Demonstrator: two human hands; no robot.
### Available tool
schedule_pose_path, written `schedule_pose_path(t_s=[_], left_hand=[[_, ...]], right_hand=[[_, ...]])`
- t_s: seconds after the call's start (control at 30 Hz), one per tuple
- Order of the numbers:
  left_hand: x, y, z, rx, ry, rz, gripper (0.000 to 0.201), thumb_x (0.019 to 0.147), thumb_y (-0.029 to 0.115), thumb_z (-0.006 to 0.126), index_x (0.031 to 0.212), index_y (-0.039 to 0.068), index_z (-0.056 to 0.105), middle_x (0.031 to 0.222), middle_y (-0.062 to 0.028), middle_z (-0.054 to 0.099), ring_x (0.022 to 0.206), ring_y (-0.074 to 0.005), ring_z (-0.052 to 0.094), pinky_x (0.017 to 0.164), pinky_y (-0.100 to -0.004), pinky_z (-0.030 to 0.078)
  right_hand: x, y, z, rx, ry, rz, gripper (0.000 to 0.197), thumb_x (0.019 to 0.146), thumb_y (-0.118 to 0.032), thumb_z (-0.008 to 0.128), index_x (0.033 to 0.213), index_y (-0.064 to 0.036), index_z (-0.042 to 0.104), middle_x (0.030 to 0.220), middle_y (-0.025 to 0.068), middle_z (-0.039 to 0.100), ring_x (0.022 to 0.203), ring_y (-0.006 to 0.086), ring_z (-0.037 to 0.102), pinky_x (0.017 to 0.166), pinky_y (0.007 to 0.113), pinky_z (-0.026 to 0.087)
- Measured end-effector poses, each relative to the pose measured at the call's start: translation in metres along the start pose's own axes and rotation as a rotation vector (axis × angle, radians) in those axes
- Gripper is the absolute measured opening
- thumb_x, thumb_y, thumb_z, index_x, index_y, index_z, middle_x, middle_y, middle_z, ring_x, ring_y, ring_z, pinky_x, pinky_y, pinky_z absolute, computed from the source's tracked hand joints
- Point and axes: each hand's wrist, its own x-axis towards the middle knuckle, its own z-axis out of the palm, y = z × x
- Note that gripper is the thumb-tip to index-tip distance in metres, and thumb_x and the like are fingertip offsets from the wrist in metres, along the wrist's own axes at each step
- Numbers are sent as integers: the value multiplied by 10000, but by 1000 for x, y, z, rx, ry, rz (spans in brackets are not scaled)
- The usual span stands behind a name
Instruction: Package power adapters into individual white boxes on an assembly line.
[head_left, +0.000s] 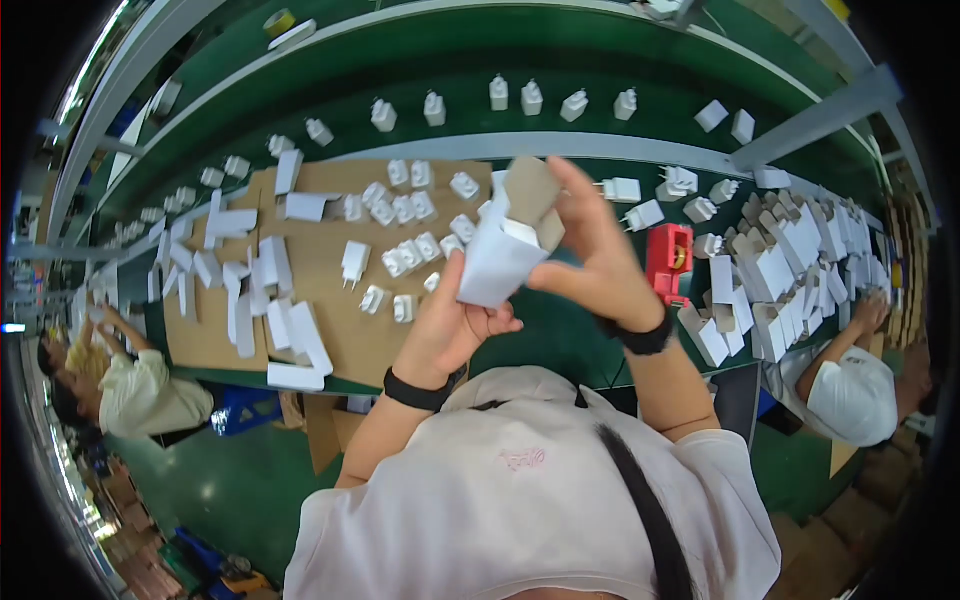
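A small white carton (496, 262) is held up over the table, tilted, its upper end open with brown inner flaps raised. My left hand (440, 325) grips its lower left part, thumb along the side. At the open end, my right hand (598, 255) curls around the flaps, thumb near the carton's right edge. Whether anything is inside cannot be made out. Several white plug chargers (403, 258) stand and lie on a cardboard sheet (330, 245) to the left of the carton. More white chargers (643, 214) lie right of my right hand.
A red tape dispenser (669, 262) stands to the right. Beyond it is a pile of white cartons (785, 262), and folded cartons (262, 275) cover the left side. Chargers line a far green ledge (460, 75). Co-workers sit at left (145, 385) and right (850, 390).
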Motion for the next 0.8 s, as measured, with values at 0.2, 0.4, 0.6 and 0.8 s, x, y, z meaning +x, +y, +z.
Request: schedule_pose_path(t_s=[0.2,0.4,0.6,0.8], left_hand=[[2,24,4,504,285,240,397,926,354,405,1182,51,420,963,-126,585,753,-173,584,685,-313,500],[-54,93,-54,522,679,566,178,878,111,494,1038,32,505,820,-52,584,668,-105,543,585,-221,443],[-31,136,-26,634,694,657,157,863,74,512,1014,34,508,811,-49,573,657,-101,532,580,-211,431],[124,137,67,979,331,387,393,760,119,635,1104,22,473,916,-70,557,793,-127,533,673,-249,436]], right_hand=[[52,29,-110,-237,405,222,701,741,-99,659,1327,-155,279,1058,103,530,711,146,573,498,228,457],[110,110,-376,-615,721,733,659,789,-94,605,1341,-164,251,1049,83,507,870,201,528,596,379,468],[132,183,-453,-1141,833,618,634,733,-138,608,1306,-101,339,1104,155,550,955,289,562,802,357,461],[158,137,-351,-1041,106,471,718,647,-84,679,1293,-96,364,1248,165,465,1119,311,472,929,339,391]])
